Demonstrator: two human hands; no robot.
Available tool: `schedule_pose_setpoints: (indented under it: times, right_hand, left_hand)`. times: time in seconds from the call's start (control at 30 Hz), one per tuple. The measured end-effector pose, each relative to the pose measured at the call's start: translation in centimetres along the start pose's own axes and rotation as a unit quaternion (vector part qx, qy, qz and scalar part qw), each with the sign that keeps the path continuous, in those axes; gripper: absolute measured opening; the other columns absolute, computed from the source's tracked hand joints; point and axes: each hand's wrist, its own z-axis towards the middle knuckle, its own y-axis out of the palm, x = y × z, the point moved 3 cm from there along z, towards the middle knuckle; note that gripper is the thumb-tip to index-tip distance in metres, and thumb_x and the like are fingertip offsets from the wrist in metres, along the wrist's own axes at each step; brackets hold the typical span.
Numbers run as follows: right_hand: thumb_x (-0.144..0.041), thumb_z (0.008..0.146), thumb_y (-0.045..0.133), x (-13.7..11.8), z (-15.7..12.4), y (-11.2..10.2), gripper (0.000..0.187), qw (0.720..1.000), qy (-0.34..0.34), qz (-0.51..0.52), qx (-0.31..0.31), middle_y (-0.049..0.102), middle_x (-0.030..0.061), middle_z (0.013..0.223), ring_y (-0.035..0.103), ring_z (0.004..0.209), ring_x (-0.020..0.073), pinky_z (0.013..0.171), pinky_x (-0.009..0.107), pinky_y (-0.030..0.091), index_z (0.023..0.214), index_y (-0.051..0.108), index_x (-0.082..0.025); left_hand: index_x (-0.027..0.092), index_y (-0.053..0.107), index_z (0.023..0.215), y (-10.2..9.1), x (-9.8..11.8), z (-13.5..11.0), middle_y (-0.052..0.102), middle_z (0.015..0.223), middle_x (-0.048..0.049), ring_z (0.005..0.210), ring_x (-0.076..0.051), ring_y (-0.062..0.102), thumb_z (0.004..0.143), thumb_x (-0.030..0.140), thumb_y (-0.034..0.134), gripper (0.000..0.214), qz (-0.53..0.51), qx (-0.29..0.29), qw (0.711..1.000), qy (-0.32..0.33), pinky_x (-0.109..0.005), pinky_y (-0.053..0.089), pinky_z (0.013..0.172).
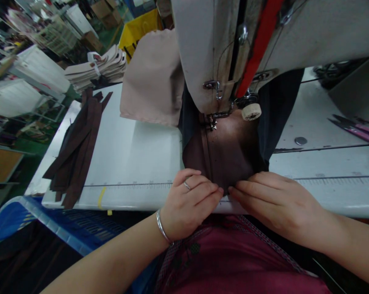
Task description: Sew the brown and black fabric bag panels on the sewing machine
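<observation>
A dark brown piece of fabric [230, 151] lies under the needle and presser foot [213, 122] of a sewing machine [196, 53], with a seam line running along it toward me. Its near edge is at the table's front edge, between my two hands. My left hand [195, 200], wearing a ring and a bangle, grips the near left corner with fingers pressed together. The near right part is pinched by my right hand [276, 200], whose thumb is hidden. Black fabric [282, 106] curls up on the far right side of the brown piece.
Dark brown strips [80, 147] are piled on the table's left end. A beige fabric panel [154, 77] stands behind the machine head's left side. Scissors [356, 130] with pink handles lie right. A blue basket [58, 228] holding dark fabric is below left; a yellow bin [141, 28] stands behind.
</observation>
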Motion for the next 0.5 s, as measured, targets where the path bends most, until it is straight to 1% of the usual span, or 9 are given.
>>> schedule_pose_setpoints:
  times: [0.13, 0.3, 0.43, 0.5]
  right_hand:
    - [-0.008, 0.092, 0.059, -0.07, -0.29, 0.00, 0.012, 1.000, 0.006, 0.020, -0.014, 0.069, 0.0089, 0.106, 0.057, 0.088, 0.0204, 0.068, 0.036, 0.047, 0.098, 0.068, -0.012]
    - [-0.010, 0.093, 0.058, -0.24, -0.18, 0.00, 0.012, 0.999, 0.012, 0.017, -0.024, 0.070, 0.0076, 0.102, 0.058, 0.088, 0.0197, 0.068, 0.036, 0.048, 0.097, 0.069, -0.013]
    - [-0.010, 0.093, 0.058, -0.27, 0.03, -0.03, 0.013, 0.999, 0.013, 0.023, -0.023, 0.070, 0.0075, 0.102, 0.057, 0.088, 0.0199, 0.068, 0.036, 0.048, 0.095, 0.069, -0.014]
    - [-0.009, 0.092, 0.059, -0.22, 0.07, -0.03, 0.012, 0.999, 0.017, 0.029, -0.020, 0.069, 0.0076, 0.100, 0.057, 0.087, 0.0200, 0.068, 0.036, 0.048, 0.096, 0.069, -0.013]
  left_hand:
    - [0.018, 0.067, 0.112, -0.03, 0.04, -0.04, 0.074, 0.104, -0.0008, 0.092, -0.014, 0.063, 0.099, 0.016, 0.054, 0.019, -0.014, 0.014, 1.000, -0.013, -0.037, 0.045, 0.098]
    - [0.017, 0.066, 0.114, 0.30, 0.23, -0.13, 0.074, 0.106, -0.0017, 0.093, -0.015, 0.063, 0.097, 0.016, 0.058, 0.019, 0.003, -0.028, 1.000, -0.010, -0.036, 0.048, 0.092]
    - [0.017, 0.065, 0.114, 0.27, 0.30, -0.03, 0.074, 0.106, -0.0018, 0.094, -0.015, 0.063, 0.097, 0.016, 0.058, 0.018, 0.003, -0.020, 1.000, -0.003, -0.035, 0.049, 0.090]
    - [0.016, 0.065, 0.115, 0.26, 0.33, 0.11, 0.073, 0.107, -0.0028, 0.095, -0.016, 0.063, 0.098, 0.017, 0.057, 0.019, 0.004, -0.030, 1.000, -0.007, -0.036, 0.049, 0.090]
